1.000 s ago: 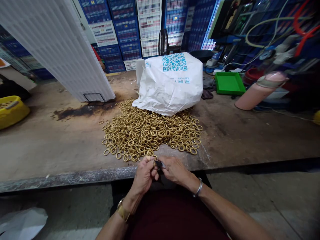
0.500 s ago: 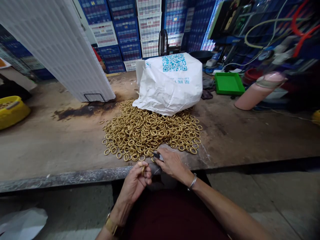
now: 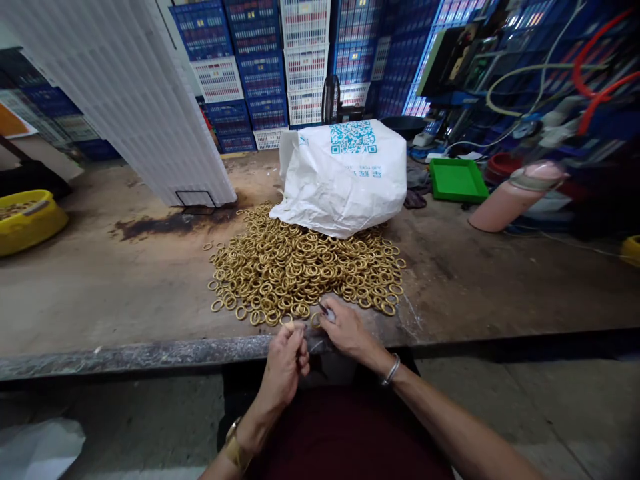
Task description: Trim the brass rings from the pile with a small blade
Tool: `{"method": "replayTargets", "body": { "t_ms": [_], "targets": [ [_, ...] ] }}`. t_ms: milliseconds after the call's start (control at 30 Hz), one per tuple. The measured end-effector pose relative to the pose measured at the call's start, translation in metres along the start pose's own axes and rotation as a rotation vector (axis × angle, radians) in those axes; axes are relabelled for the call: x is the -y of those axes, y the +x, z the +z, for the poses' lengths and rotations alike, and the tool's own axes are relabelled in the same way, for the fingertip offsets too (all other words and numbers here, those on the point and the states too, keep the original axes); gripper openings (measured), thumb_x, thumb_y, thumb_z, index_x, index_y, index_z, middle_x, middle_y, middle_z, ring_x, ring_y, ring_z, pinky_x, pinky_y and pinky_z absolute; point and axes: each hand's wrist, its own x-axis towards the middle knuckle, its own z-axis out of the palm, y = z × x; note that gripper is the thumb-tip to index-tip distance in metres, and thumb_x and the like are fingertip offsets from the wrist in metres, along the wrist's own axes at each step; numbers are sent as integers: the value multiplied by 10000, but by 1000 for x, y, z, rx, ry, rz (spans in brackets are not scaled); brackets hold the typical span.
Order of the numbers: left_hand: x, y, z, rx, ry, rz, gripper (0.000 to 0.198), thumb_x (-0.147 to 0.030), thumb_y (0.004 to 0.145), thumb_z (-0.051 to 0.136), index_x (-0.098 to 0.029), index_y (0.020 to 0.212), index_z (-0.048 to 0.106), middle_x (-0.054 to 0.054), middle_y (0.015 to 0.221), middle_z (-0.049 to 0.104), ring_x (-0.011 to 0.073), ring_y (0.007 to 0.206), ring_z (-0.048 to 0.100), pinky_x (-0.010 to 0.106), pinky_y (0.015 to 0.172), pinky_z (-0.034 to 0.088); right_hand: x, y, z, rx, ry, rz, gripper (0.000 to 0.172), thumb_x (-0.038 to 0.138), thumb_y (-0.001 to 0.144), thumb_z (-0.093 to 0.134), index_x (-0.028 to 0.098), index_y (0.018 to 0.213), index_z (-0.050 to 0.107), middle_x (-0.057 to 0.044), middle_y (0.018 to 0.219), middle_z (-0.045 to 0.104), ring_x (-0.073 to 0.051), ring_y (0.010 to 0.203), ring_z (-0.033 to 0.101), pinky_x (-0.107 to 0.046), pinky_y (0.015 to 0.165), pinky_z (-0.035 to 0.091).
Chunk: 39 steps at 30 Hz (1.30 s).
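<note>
A heap of gold-coloured rings (image 3: 300,267) lies on the worn table (image 3: 165,293), spreading out from under a white sack (image 3: 345,187) with blue print. At the table's front edge my left hand (image 3: 286,360) is closed, thumb and index finger pinched together; whatever lies between them is too small to make out. Just to its right, my right hand (image 3: 347,330) is closed around a small dark tool (image 3: 326,311), at the near side of the heap. A ring (image 3: 315,320) shows beside the right fingertips.
A yellow basin (image 3: 30,223) stands at the far left, near a tall ribbed white panel (image 3: 135,107). At the right are a green tray (image 3: 459,180) and a pink bottle (image 3: 515,197). Stacked crates (image 3: 260,67) stand behind.
My left hand has turned, its palm now less visible, and the ring seen in it before no longer shows clearly. My right hand has shifted slightly right in the picture, still holding the dark tool.
</note>
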Motion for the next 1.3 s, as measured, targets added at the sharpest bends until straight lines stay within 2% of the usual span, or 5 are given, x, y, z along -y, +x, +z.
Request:
{"method": "replayTargets", "body": {
  "t_ms": [200,467,733,1000,1300],
  "targets": [
    [6,7,10,-13,212,100,318,-473,712,580,-183,824,517,-90,484,364,33,353,264,144,344,207,-1,-3,4,24,462,99,87,258,707,484,193,673,439,68,530,407,-77,488,358,-180,459,305],
    [1,8,11,-16,472,474,142,-295,724,607,-160,685,625,2,641,546,116,624,457,202,610,365,-3,-4,3,51,447,107,151,308,713,516,181,647,468,72,500,412,-60,463,339,-165,426,272],
    [0,11,14,160,169,12,285,-458,746,541,-177,737,495,-70,533,433,25,349,238,158,347,187,-3,-2,1,81,550,189,177,321,739,469,187,625,455,65,469,455,-57,408,351,-172,397,277],
    [-1,12,15,199,87,-8,282,-427,733,578,-156,768,509,-46,593,473,23,388,310,151,356,229,-6,0,-3,94,562,185,131,277,746,444,183,662,478,51,528,507,-64,429,393,-182,442,315],
    [0,16,18,62,296,81,300,-452,762,523,-168,684,465,-64,507,449,29,354,304,152,342,241,-13,-13,-9,144,-156,-134,117,162,736,444,190,759,555,-3,618,576,-111,545,489,-217,524,278]
  ]
}}
